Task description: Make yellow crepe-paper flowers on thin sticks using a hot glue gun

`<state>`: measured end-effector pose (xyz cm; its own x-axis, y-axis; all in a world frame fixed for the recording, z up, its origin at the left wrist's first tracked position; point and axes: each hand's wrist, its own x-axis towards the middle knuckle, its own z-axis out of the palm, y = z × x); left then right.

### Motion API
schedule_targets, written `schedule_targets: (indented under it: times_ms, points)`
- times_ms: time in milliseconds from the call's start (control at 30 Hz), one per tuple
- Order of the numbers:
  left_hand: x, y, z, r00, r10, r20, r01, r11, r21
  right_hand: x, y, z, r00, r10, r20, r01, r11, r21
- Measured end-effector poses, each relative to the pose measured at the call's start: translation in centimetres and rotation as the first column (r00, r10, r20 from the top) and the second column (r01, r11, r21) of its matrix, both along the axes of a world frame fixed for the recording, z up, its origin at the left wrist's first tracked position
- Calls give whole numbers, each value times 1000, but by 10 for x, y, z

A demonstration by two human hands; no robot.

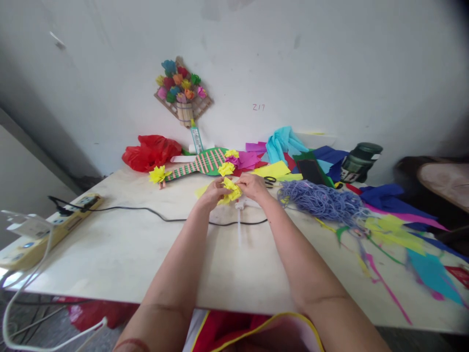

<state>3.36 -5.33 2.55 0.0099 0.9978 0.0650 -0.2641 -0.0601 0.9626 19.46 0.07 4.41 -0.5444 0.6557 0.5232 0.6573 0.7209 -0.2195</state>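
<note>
Between my two hands, above the middle of the table, is a yellow paper flower. My left hand pinches it from the left. From the right, the fingers of my right hand are closed at its edge. Just behind lies a green guitar-shaped craft with pink strips, bearing yellow flowers at its wide end and another yellow flower at its narrow tip. Below my right hand, a white glue gun with a clear glue stick lies partly hidden. Black-handled scissors are beside my right hand.
A black cable crosses the table from a power strip. At right lie a bundle of purple cord, coloured paper scraps and a dark jar. A red plastic bag sits at back left.
</note>
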Motion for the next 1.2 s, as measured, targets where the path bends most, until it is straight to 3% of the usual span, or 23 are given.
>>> schedule_targets:
  times_ms: [300, 667, 1000, 1200]
  points:
    - [-3, 5, -5, 998, 57, -8, -56, 995, 78, 1, -8, 12, 996, 60, 73, -58, 998, -25]
    - [-8, 3, -4, 995, 94, 30, -96, 991, 97, 5, -1, 11, 996, 83, -21, -83, 997, 7]
    - [-11, 6, -9, 994, 110, 9, -110, 987, 114, 14, -6, 21, 996, 43, 73, -39, 998, -49]
    - [-11, 6, -10, 993, 114, 10, -114, 986, 124, 12, -7, 22, 997, -63, 35, 66, 993, -102]
